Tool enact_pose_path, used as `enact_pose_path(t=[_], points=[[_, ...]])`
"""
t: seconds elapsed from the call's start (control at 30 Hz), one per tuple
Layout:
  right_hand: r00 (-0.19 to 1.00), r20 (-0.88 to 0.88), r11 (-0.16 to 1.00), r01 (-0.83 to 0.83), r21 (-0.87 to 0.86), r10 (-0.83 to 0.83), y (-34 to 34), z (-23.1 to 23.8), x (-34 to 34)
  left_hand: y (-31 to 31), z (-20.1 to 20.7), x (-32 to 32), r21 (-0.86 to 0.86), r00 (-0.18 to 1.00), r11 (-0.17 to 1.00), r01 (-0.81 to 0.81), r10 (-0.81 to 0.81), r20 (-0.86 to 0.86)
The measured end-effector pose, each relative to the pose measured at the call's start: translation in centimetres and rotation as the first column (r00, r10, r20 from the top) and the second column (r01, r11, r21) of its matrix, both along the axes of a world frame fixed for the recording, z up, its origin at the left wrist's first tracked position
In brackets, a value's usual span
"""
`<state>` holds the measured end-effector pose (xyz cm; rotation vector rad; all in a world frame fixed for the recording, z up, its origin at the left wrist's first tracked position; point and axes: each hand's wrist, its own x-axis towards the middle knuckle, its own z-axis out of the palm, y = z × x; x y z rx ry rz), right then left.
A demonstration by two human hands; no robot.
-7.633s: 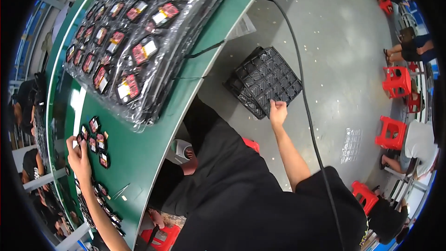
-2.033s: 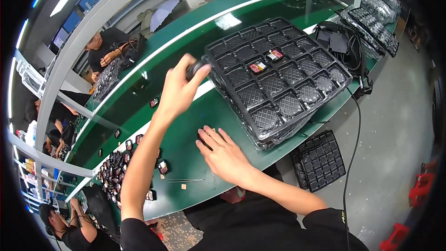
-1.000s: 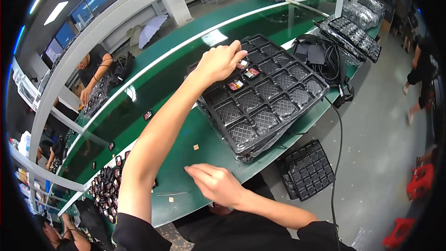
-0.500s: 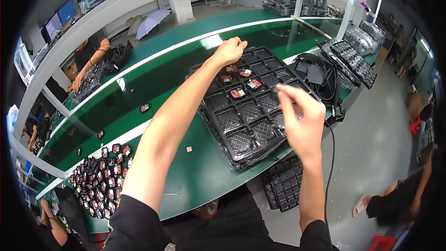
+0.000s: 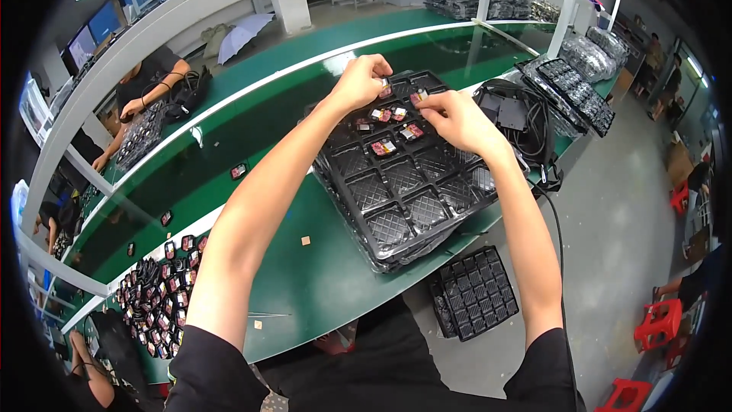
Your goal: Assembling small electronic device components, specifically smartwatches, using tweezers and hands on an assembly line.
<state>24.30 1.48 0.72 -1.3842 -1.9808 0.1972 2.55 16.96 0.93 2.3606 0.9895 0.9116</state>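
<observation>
Between our two hands, over the far end of the black compartment tray [image 5: 412, 198], we pinched small red-and-black parts: the left hand [image 5: 360, 80] gripped one part [image 5: 386, 87] in its fingertips, the right hand [image 5: 456, 118] nipped another [image 5: 418, 96]. Below both grips, four more parts [image 5: 383, 146] lay in tray pockets. Under the tray ran the green table [image 5: 305, 290].

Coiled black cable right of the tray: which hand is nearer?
Right. The right hand sits at the tray's far right corner, beside the coiled black cable; the left hand is farther left.
</observation>
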Motion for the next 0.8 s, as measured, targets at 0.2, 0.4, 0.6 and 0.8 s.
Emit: enact_pose_path(t=[0.2, 0.4, 0.6, 0.8], points=[[0.991, -0.111, 0.997, 0.066, -0.049, -0.071, -4.3, -0.3, -0.5, 0.2, 1.0, 3.6, -0.024, 0.984, 0.996, 0.087, -0.082, 0.160], [0.948, -0.271, 0.971, 0.207, 0.118, -0.169, -4.5, -0.9, 1.1, -2.0, 1.1, 8.2, -0.166, 0.965, 0.952, 0.256, -0.241, 0.108], [0.962, -0.025, 0.950, 0.273, 0.152, -0.273, -3.4, -1.1, 3.4, -2.5, 1.8, 2.8, 0.078, 0.966, 0.976, 0.204, -0.188, -0.176], [0.960, 0.104, 0.960, 0.270, -0.080, -0.261, -2.7, -1.6, 3.8, -4.4, 2.8, -3.4, -0.061, 0.857, 0.968, 0.242, -0.243, -0.454]])
